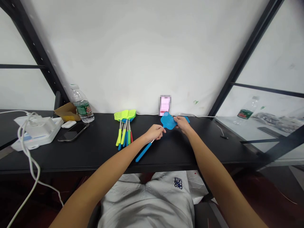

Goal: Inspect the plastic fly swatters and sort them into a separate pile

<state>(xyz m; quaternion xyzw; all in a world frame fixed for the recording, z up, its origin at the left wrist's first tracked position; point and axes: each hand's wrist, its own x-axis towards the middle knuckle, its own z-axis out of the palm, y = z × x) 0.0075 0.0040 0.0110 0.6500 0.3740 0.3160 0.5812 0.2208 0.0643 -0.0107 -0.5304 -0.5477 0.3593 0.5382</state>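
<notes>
A blue fly swatter [168, 121] is held over the black table, its mesh head up and its blue grip slanting down to the left. My left hand [155, 132] is closed round the neck, where the metal rod meets the head. At the right edge of the mesh, the fingers of my right hand [182, 124] pinch the head. Another flat blue piece [186, 119] shows just behind my right hand; most of it is hidden. To the left lies a pile of several fly swatters [125, 115] with yellow-green and blue heads and mixed-colour grips.
Against the wall leans a lit phone [165, 105], its screen blurred out. A water bottle [82, 104], an open cardboard box [67, 111], a dark phone [74, 131] and a white power strip [39, 133] with cables occupy the left. Black frame posts [234, 74] rise at the right.
</notes>
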